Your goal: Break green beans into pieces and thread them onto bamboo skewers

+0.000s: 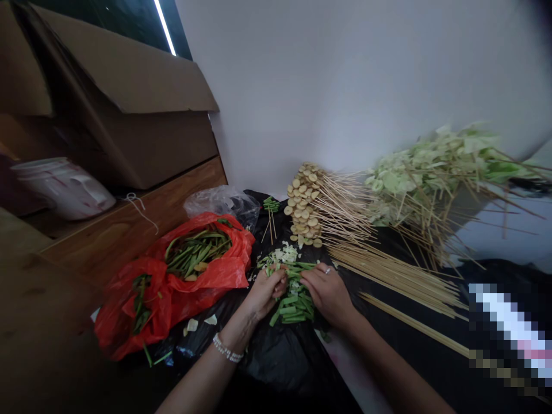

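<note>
Green beans (291, 305) pinched in left hand (268, 292); right hand (326, 294) curled above, hold unclear; loaded skewers (431, 167) beyond, more beans (198, 253) bagged left.

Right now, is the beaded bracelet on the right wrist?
No, the beaded bracelet is on the wrist of the left hand; the right hand wears a ring and no bracelet shows on its wrist.

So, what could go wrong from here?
Two likely risks. The bare right hand works close to the loose bamboo skewers, so it could catch a sharp end. The left hand and the cut green stems sit on a crumpled black plastic sheet, so pieces might slide off.
</note>
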{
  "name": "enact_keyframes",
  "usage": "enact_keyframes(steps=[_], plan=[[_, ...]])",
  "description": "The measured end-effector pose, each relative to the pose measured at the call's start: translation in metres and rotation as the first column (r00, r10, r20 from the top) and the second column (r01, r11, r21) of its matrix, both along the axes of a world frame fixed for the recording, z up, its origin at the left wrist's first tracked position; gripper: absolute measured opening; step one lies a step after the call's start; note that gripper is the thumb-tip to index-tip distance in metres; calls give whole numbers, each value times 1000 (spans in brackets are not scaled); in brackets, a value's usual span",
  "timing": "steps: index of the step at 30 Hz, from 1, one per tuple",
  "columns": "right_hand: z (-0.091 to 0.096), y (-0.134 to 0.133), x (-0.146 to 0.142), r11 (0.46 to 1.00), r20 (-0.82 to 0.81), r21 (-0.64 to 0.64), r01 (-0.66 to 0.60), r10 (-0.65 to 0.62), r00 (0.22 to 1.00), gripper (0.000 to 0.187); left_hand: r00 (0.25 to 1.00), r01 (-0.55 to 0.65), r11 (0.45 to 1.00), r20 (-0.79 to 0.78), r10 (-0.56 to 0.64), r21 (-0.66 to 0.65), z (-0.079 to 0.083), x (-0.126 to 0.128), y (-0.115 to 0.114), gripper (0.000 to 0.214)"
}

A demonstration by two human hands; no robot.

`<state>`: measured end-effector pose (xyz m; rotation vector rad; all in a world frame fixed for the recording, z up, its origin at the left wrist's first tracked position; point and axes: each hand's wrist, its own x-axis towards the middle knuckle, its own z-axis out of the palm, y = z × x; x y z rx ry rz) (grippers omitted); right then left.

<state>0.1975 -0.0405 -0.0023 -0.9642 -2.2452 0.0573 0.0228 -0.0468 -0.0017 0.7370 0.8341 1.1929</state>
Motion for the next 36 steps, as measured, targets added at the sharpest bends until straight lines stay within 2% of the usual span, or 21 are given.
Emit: enact_keyframes(steps=[3, 5, 7, 10, 13, 16, 19, 24, 26, 27, 29, 31, 33, 36], plan=[[-1, 0, 0, 994, -179, -107, -23, 4, 984, 23, 999, 30, 1000, -43, -30, -3, 0, 0, 0, 23], [1, 2, 3, 980, -332, -201, 9, -77, 940, 21, 997, 16, 1000, -75, -16, 0, -1, 0, 0, 22], [4, 6, 7, 937, -486, -350, 12, -193, 852, 20, 996, -14, 1000, -94, 14, 3, -2, -1, 1, 22], [9, 12, 14, 841, -682, -525, -134, -321, 657, 23, 982, -17, 1000, -188, 21, 20, -4, -2, 1, 25], [12, 15, 17, 793, -769, -549, -263, -356, 531, 28, 935, 10, 997, -354, 20, 81, -6, 0, -2, 31], [14, 14, 15, 775, -790, -552, -307, -368, 491, 28, 902, 33, 987, -429, 40, 160, -5, 3, -4, 26], [13, 12, 11, 768, -801, -546, -336, -361, 477, 28, 886, 98, 974, -464, 9, 206, -3, 4, -6, 29], [9, 12, 8, 766, -786, -545, -342, -325, 525, 26, 825, 145, 960, -564, 15, 239, -2, 5, -7, 25], [7, 12, 10, 804, -766, -528, -273, -312, 562, 28, 798, 125, 956, -600, 62, 265, -2, 5, -6, 23], [8, 12, 12, 846, -749, -498, -192, -309, 586, 31, 780, 103, 951, -616, 106, 293, -3, 5, -6, 21], [9, 11, 16, 935, -669, -352, 47, -287, 685, 38, 740, 58, 928, -639, 208, 368, -3, 5, -5, 15], [11, 9, 18, 970, -470, -95, 224, -242, 849, 39, 703, 55, 896, -654, 279, 441, -3, 5, -5, 10], [11, 6, 17, 976, -184, 111, 189, -167, 969, 34, 672, 84, 868, -671, 313, 489, -4, 5, -6, 10], [7, 3, 9, 970, 102, 240, 31, -58, 993, 28, 628, 120, 840, -696, 348, 529, -5, 5, -8, 11]])
